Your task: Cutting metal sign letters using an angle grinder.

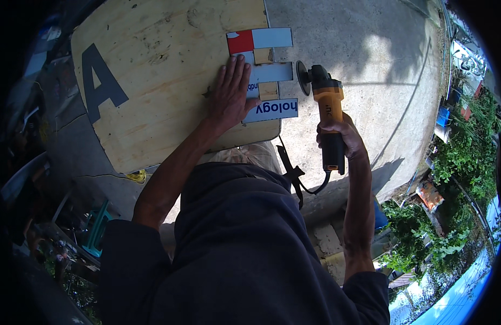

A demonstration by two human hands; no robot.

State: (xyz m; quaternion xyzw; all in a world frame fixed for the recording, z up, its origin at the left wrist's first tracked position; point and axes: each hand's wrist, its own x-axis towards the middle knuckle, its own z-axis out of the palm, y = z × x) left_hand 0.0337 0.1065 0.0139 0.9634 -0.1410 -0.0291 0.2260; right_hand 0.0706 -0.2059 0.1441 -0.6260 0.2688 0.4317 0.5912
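My left hand lies flat with its fingers stretched out, pressing on a flat comb-shaped panel printed in red, white and blue. The panel rests on a plywood board, and its strip-like arms stick out past the board's right edge. My right hand is wrapped round the body of an orange and black angle grinder. The grinder's disc stands edge-on just right of the panel's middle arm, with a small gap between them. Whether the disc spins I cannot tell.
A dark grey letter-shaped piece lies at the board's left. The grinder's black cord runs down toward my waist. Concrete floor stretches to the right, with plants beyond it. A green stool stands at the lower left.
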